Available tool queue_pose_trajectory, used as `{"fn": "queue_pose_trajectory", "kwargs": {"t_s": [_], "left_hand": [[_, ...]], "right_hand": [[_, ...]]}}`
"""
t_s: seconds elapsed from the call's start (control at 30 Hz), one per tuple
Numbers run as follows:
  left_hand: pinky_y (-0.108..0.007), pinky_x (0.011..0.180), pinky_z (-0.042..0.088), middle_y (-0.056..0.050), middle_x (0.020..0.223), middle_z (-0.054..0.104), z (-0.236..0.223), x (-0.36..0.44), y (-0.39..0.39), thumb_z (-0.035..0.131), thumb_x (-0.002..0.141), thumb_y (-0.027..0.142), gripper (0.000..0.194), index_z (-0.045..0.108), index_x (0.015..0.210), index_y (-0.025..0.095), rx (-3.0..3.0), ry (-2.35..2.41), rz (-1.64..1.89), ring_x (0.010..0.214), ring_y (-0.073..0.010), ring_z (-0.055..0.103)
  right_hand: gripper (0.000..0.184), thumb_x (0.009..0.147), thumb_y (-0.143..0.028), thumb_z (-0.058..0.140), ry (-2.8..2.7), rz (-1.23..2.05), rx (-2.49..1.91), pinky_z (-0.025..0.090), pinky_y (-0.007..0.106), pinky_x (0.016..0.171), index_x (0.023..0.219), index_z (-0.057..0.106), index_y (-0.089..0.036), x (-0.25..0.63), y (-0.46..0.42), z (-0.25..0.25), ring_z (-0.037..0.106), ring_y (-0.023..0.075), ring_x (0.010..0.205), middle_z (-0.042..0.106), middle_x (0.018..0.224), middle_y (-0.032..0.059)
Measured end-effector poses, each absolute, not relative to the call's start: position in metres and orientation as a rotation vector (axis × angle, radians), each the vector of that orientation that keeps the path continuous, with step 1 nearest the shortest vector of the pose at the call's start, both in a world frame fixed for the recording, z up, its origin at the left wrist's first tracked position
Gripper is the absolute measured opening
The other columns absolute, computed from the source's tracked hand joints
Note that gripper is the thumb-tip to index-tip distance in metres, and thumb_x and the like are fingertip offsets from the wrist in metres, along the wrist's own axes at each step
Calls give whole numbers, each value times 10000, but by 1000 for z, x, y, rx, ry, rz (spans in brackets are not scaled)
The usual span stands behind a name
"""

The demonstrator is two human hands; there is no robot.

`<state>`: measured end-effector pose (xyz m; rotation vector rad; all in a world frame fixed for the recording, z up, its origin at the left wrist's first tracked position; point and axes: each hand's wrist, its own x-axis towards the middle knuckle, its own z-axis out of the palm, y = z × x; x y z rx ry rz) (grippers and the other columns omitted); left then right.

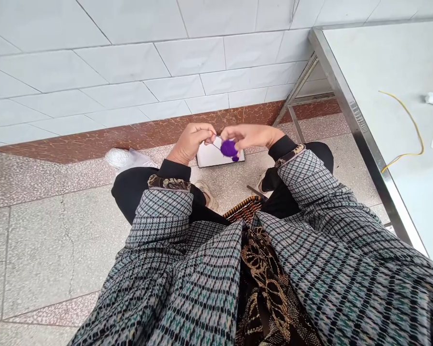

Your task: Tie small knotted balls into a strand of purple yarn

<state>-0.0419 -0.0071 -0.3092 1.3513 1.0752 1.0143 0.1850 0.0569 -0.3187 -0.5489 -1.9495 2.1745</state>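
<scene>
My right hand (254, 136) is closed on a small rounded purple knitted-looking piece (228, 148), with a smaller purple bit hanging at its lower edge. To the left, my left hand (197, 140) is pinched closed. A thin dark strand (216, 145) runs from its fingertips toward the purple piece; whether this is yarn or a needle is too small to tell. Both hands are held up in front of me, a short gap apart. Below them on the floor lies a white shallow tray or box (209, 156) with a dark rim, partly hidden by the hands.
A white ball of yarn (117, 157) with clear plastic lies on the floor at left. Between my legs stands a woven basket (242, 209). At right is a metal-edged table (400, 144) bearing a yellow strand (414, 125) and white scraps. A tiled wall (187, 57) rises ahead.
</scene>
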Motion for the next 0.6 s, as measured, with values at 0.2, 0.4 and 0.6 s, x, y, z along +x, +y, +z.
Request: {"fn": "queue_pose_trajectory", "kwargs": {"t_s": [0.2,0.4,0.6], "left_hand": [[-223,552,352,-5,551,529,-313,-38,-7,589,679,191,131,624,556,165,1420,1116,855,529,-89,436],[-245,568,365,-20,578,590,-307,-38,-13,655,734,266,178,704,603,156,1547,904,641,540,-101,449],[-251,536,313,-1,520,495,-314,-45,-3,560,631,168,106,618,542,175,1338,1155,1032,510,-100,396]], "right_hand": [[409,1033,-519,739,-1140,1701,-658,615,188,917,1127,493,-207,187,78,-314,690,99,1005,626,1147,32],[306,923,-59,750,-1499,1786,-1173,575,168,626,1062,511,-191,170,68,-329,630,86,675,651,923,3],[454,731,-107,899,-1779,2237,-611,616,191,674,1053,584,-170,181,54,-316,690,128,814,676,1002,20]]}}
